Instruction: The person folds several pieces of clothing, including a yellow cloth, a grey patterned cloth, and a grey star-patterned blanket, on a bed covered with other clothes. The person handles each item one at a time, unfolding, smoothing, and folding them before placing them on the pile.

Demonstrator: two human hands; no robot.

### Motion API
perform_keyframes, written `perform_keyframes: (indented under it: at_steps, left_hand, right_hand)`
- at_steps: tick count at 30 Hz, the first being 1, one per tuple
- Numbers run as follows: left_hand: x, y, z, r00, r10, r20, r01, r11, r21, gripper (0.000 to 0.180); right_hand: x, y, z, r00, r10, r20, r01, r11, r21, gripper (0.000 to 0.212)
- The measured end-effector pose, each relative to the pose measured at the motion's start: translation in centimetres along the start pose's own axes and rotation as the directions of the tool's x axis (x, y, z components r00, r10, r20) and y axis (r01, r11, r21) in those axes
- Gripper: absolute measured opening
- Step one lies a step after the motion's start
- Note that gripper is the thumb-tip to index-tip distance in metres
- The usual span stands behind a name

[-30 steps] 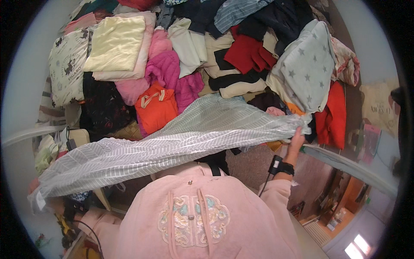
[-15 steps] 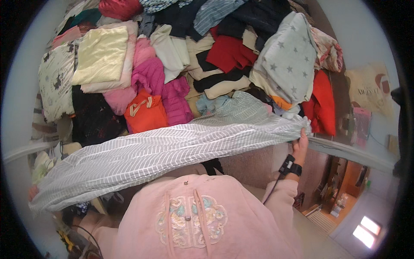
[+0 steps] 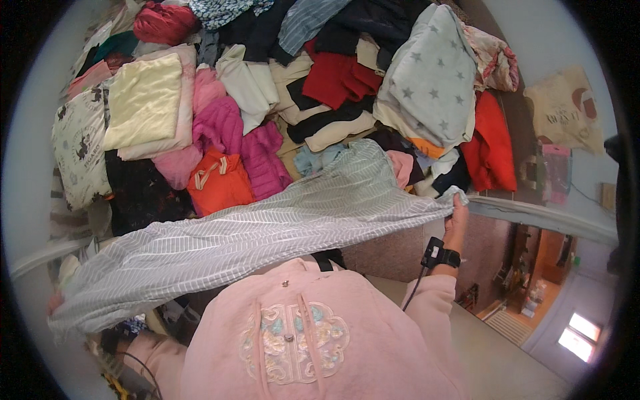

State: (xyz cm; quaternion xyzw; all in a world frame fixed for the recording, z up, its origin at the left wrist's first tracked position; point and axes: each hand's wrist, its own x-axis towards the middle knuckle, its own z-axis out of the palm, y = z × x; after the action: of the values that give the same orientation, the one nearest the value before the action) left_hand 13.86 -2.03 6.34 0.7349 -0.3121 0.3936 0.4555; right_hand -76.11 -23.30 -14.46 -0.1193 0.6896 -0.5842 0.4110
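A thin grey cloth (image 3: 220, 243) with white broken stripes is stretched across in front of me, between both hands. My right hand (image 3: 457, 219) is closed on its right corner, held up near the bed-like surface's front edge. At the far left, my left hand (image 3: 55, 302) grips the other end, lower down; most of its fingers are hidden by the cloth. The cloth's middle part still lies up on the heap, beside an orange garment (image 3: 220, 181) and a magenta puffer jacket (image 3: 265, 152).
Folded clothes cover the surface: a pale yellow cloth (image 3: 145, 100), a grey star-print bundle (image 3: 430, 80), a red garment (image 3: 492, 143) and dark clothes (image 3: 143, 193). A beige bag (image 3: 565, 113) lies at the right. The surface's pale front edge (image 3: 533, 215) runs past my right hand.
My right hand has shifted slightly left and down with its corner. The cloth has slid off some pink, white and dark pieces near that corner. The left hand keeps its hold.
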Motion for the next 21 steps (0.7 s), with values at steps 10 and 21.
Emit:
perform_keyframes:
  at_steps: [10,21]
  left_hand:
    - [0.9,0.4,1.1,0.994,0.068,0.083,-0.064,0.996,-0.056,0.014]
    - [7.5,1.4,0.7,0.984,0.128,0.124,-0.132,0.991,0.027,0.015]
  right_hand:
    - [-0.4,0.9,3.9,0.950,0.275,0.150,-0.251,0.954,-0.162,0.020]
    - [3.1,12.3,-2.7,0.925,-0.233,0.302,0.381,0.572,-0.726,0.022]
